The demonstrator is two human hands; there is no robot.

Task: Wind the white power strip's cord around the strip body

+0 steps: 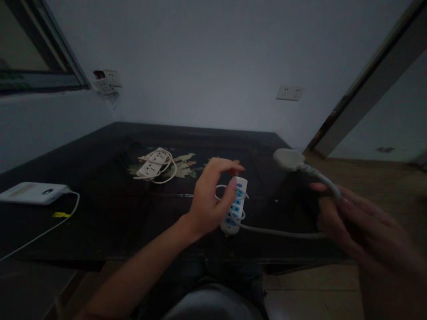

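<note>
My left hand (210, 198) grips a white power strip with blue sockets (235, 208), held a little above the dark table (110, 209); a loop of its grey cable lies round the strip. My right hand (350, 220), blurred by motion, is closed round that grey cable (276, 231) close to its end. The white plug (287, 159) sticks up and to the left from my right hand.
A second, cream power strip with its cord coiled round it (154, 165) lies farther back on the table. A white flat device with a thin cable (35, 192) rests at the left edge. Wall sockets (289, 93) sit on the back wall. A doorway opens at the right.
</note>
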